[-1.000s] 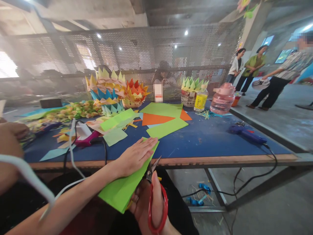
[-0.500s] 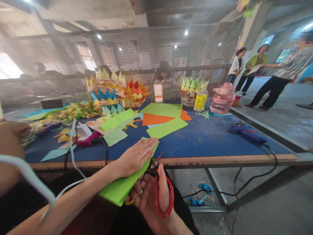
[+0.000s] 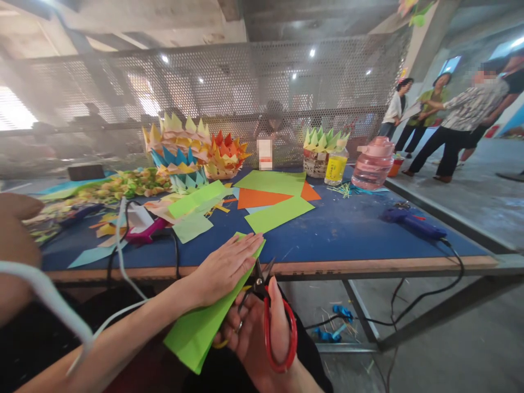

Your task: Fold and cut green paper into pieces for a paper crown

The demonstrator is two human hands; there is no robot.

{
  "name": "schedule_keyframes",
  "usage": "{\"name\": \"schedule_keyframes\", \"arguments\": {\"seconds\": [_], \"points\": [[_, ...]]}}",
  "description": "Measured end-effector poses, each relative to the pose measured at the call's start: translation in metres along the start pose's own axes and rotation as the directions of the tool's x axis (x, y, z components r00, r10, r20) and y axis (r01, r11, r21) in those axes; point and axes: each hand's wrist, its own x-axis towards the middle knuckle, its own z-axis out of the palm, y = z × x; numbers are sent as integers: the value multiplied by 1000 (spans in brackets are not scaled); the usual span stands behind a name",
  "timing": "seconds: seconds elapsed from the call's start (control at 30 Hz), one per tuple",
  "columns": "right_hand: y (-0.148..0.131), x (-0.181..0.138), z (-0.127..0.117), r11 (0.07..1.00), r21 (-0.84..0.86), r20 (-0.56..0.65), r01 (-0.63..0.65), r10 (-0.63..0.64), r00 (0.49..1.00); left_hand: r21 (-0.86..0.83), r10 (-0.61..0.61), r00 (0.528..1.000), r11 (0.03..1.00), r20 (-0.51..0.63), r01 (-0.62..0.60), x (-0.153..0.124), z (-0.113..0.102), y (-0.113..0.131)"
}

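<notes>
My left hand (image 3: pixel 223 268) lies flat, fingers together and stretched out, pressing a folded bright green paper sheet (image 3: pixel 196 332) against the near edge of the blue table (image 3: pixel 352 234). The sheet hangs off the edge toward my lap. My right hand (image 3: pixel 256 333) is below the table edge, fingers through the red handles of a pair of scissors (image 3: pixel 272 319). The blades are slightly apart at the sheet's right edge, just beside my left fingertips.
Green and orange paper sheets (image 3: pixel 272 199) lie mid-table, paper flower crowns (image 3: pixel 184 144) behind them. A blue glue gun (image 3: pixel 411 222) with its cord lies at the right, a pink jug (image 3: pixel 372 164) and yellow bottle (image 3: pixel 335 166) beyond. White cable (image 3: pixel 49 295) crosses my left. People (image 3: pixel 454 123) stand at far right.
The scissors and my right hand moved up and forward along the sheet's right edge, toward the table edge. My left hand stayed pressed on the paper. People at right walked leftward.
</notes>
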Motion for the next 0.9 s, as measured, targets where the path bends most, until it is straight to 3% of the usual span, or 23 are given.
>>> {"name": "schedule_keyframes", "arguments": {"seconds": [0.47,0.9], "points": [[-3,1,-2,998,1,-25,71,-70,997,30,37,999,999,-8,-37,-5,2,0],[-12,-1,4,1000,-26,24,9,-9,1000,-101,-20,999,995,50,25,-8,-6,0]]}}
